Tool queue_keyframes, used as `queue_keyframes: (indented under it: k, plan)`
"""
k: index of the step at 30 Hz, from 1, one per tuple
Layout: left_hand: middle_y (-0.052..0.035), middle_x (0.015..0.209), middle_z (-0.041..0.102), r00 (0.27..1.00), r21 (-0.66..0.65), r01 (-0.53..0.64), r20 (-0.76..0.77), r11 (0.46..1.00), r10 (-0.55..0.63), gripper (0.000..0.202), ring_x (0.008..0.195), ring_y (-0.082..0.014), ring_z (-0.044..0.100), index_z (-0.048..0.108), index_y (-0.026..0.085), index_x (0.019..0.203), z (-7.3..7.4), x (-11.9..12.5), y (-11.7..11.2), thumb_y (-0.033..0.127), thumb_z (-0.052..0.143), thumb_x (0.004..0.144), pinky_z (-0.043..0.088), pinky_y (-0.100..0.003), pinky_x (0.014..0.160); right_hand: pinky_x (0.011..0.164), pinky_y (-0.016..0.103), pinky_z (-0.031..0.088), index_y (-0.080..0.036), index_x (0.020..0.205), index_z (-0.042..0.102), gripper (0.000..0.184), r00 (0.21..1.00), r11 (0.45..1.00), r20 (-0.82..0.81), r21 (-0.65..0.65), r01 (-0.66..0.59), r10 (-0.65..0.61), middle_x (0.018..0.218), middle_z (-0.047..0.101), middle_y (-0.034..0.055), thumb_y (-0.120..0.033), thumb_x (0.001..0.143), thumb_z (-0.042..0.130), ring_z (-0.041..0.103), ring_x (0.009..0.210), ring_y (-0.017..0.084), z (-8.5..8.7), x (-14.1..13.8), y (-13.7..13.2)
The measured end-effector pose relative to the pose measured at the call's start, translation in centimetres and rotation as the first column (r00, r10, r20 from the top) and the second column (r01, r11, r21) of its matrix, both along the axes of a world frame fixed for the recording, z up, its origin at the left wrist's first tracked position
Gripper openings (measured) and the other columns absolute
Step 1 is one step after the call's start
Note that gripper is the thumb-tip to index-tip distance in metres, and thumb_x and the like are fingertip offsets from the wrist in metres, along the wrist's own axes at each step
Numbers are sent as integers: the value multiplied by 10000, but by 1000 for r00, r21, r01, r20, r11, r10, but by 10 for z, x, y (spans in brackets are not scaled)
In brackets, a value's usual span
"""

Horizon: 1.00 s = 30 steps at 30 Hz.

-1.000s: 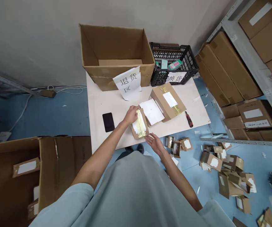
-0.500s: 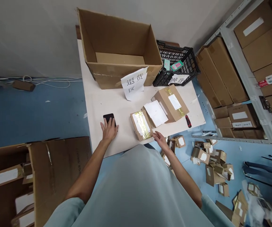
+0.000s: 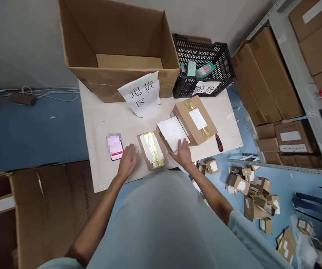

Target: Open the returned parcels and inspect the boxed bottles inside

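A phone [image 3: 114, 147] with a lit pink screen lies flat on the table at the left. Just right of it, my left hand [image 3: 127, 161] is open over the tabletop, fingers apart, holding nothing. A small taped carton [image 3: 152, 150] with a white label and yellowish tape lies between my two hands. My right hand [image 3: 182, 154] is open, its fingertips at the near edge of a flat box with a white top [image 3: 173, 132]; whether they press on it I cannot tell. Behind that box leans a larger labelled carton [image 3: 196, 120].
A large open carton [image 3: 121, 84] with a paper sign [image 3: 141, 93] stands at the back. Beside it is a black plastic crate [image 3: 204, 56] holding small green packages. A red-and-black cutter [image 3: 219, 143] lies near the right edge. Shelving [image 3: 292, 74] with cartons stands right; loose boxes [image 3: 259, 190] litter the floor.
The phone's screen went from dark to lit. My left hand has come off the phone and moved right. My right hand moved from the small carton's corner to the white-topped box.
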<state>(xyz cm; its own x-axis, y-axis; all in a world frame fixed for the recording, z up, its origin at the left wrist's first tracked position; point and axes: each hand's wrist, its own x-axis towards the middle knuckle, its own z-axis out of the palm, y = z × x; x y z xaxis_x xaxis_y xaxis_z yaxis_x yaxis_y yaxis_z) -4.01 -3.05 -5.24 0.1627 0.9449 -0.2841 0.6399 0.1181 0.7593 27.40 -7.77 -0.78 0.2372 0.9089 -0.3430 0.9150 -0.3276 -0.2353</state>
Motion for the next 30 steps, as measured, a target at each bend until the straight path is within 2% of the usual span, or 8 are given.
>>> queue_keyframes:
  k: [4,8,14,18,21,24,27,30]
  plan:
    - [-221,1763,469,971,-253,-194,88,948,222,986,1569,-422,544,394,173,1721,13,54,-20,715,709,960,470,-575,1288,1305,689,317,91,1749,252,1111,994,994,79,-85,-69,76,1796,144,448,-640,1034,685,228,1688,594,-20,3,20]
    - [-206,1522,709,897,-440,-351,95,827,431,812,1338,-374,727,626,169,1496,17,77,-26,666,826,885,616,-480,1122,1275,735,333,119,1735,251,1059,981,982,40,-23,-187,188,1769,227,462,-557,1029,658,283,1654,622,-29,41,27]
    - [-160,1321,807,798,-453,-491,107,744,592,726,1220,-342,760,740,163,1316,22,101,-28,643,913,800,653,-449,1041,1204,601,499,73,1735,312,814,938,948,-141,45,-315,318,1623,569,375,-398,1090,469,569,1514,486,-34,143,54]
    - [-149,1334,803,796,-430,-496,121,754,593,690,1222,-331,756,749,172,1288,17,138,-15,656,880,814,647,-427,1025,989,458,641,0,1764,302,689,932,958,-242,-25,-285,270,1256,820,248,-274,1132,294,791,1132,357,-30,167,57]
    - [-143,1345,796,817,-412,-455,159,789,554,700,1194,-320,761,742,183,1290,11,169,2,667,871,801,651,-401,975,1103,443,616,-77,1715,459,618,923,939,-207,188,-288,324,1480,730,234,-279,1155,295,731,1312,323,-15,170,45]
    - [-153,1336,793,836,-379,-434,169,817,522,713,1163,-329,760,734,181,1323,8,197,22,657,864,808,654,-408,924,1326,525,435,-180,1678,542,567,931,879,-137,400,-259,337,1699,559,178,-383,1182,357,491,1608,323,4,185,39]
    - [-166,1347,787,865,-340,-418,136,843,484,692,1174,-337,754,720,176,1360,6,222,48,641,819,858,645,-425,943,1361,706,265,-150,1773,368,809,984,904,-35,400,-147,175,1849,284,232,-623,1129,496,199,1732,440,12,213,43]
    - [-171,1311,797,908,-309,-361,98,880,407,652,1161,-347,758,714,168,1354,5,245,84,638,763,904,635,-447,960,1340,766,191,-79,1812,205,1135,995,949,52,300,-98,86,1875,90,304,-787,1020,608,59,1734,525,5,233,49]
